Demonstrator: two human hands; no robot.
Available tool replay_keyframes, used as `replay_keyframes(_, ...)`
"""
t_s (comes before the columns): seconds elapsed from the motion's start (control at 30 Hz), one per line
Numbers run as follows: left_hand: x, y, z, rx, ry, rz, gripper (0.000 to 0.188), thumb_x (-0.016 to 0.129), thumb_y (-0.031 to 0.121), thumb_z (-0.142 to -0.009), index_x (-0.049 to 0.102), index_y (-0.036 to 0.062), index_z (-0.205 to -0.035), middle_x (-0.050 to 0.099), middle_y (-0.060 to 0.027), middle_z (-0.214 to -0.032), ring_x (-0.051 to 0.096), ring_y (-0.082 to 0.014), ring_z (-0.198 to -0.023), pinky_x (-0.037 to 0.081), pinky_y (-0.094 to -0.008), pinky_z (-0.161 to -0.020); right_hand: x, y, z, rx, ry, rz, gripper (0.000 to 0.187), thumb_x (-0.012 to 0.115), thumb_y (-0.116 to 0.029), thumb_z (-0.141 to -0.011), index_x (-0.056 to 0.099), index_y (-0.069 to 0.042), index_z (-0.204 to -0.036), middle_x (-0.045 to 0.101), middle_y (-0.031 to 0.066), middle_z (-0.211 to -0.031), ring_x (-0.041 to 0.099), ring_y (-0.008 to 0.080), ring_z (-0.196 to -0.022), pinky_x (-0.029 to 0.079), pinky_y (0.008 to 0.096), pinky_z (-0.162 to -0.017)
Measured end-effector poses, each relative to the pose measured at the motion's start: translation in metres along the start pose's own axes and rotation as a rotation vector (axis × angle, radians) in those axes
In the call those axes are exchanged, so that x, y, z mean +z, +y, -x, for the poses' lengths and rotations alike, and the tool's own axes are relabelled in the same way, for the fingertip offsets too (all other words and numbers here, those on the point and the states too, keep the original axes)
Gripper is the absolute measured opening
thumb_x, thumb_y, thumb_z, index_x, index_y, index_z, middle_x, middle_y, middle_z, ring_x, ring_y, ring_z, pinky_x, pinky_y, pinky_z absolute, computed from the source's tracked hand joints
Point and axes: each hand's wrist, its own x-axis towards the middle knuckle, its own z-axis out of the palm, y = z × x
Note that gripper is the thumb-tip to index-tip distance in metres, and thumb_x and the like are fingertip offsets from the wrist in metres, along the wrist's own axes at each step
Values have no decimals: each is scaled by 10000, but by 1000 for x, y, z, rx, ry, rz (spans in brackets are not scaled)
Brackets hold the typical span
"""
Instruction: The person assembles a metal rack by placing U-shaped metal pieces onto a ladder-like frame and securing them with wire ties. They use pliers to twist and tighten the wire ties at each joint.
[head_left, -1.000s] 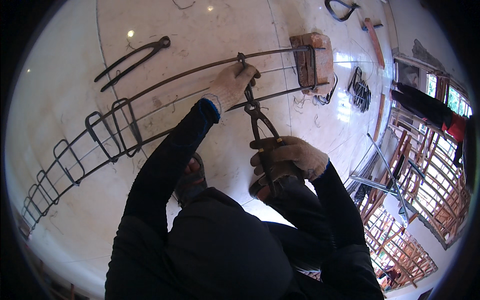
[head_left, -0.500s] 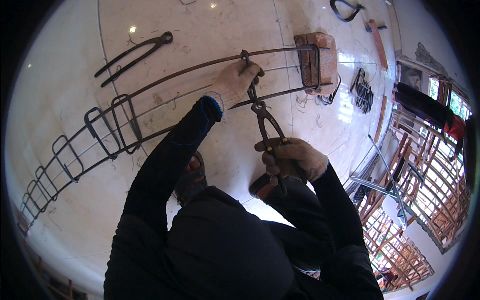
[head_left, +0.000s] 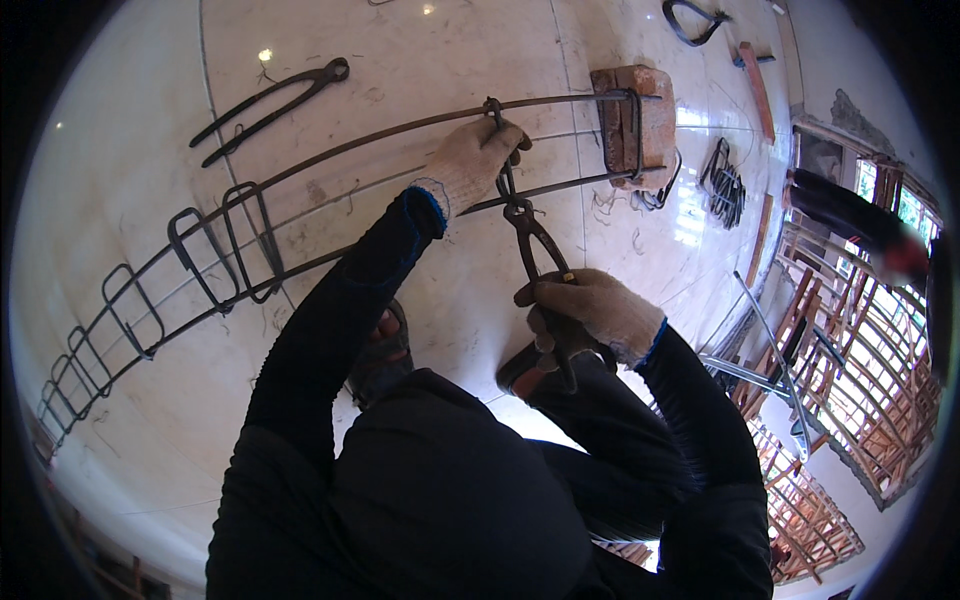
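Note:
My left hand (head_left: 476,160), in a pale knit glove with a blue cuff, is closed round a rectangular steel stirrup (head_left: 507,182). The stirrup stands across two long reinforcing bars, the far bar (head_left: 390,133) and the near bar (head_left: 575,187). In my gloved right hand (head_left: 596,312) are the handles of dark tying pincers (head_left: 531,240). Their jaws meet the joint of stirrup and near bar; any wire in them is too small to make out. More stirrups (head_left: 245,235) sit along the bars to the left.
A red brick (head_left: 656,125) props the right bar ends, with a stirrup beside it. Second pincers (head_left: 280,105) lie on the tiled floor beyond the bars. Right of the brick are bundled stirrups (head_left: 724,185) and a wooden strip (head_left: 757,92). Wire scraps are scattered about.
My right hand has turned the pincers slightly and shifted a little to the right, and the handles look closer together. My left hand keeps its hold on the stirrup.

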Motion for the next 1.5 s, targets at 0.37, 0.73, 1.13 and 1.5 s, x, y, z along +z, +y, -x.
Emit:
replay_keyframes(0.37, 2, 3, 2, -14, 10, 20, 523, 548, 477, -1147, 767, 2, -1147, 699, -54, -954, 642, -153, -909, 545, -324, -873, -15, 15, -5, -44, -237, -206, 501, 559, -271, -1152, 521, 60, -1526, 739, 224, -1206, 777, 348, -1027, 665, 522, -920)
replay_keyframes(0.73, 2, -3, 1, -4, 32, -20, 493, 563, 452, -1132, 750, -5, -1135, 705, -79, -974, 655, -175, -927, 555, -337, -865, 5, 4, -11, 22, 302, 402, 258, 632, -220, -1071, 704, 27, -1044, 691, 94, -786, 687, 245, -631, 586, 405, -628)
replay_keyframes(1.13, 68, 33, 138, -512, -200, -10, 832, 730, 684, -942, 664, -75, -1276, 707, -203, -1099, 689, -282, -1004, 561, -382, -931, 0, 17, -9, -396, 208, 1137, 244, 591, -151, -1028, 696, 65, -983, 697, 180, -753, 724, 301, -697, 576, 449, -652)
replay_keyframes(1.5, 97, 32, 123, -582, -216, 878, 474, 586, 419, -1072, 701, -27, -1184, 751, -189, -1191, 680, -243, -1069, 531, -389, -992, 13, 37, 19, -125, 32, -380, 463, 731, -386, -1004, 624, 45, -1134, 677, 156, -730, 724, 261, -606, 590, 363, -561)
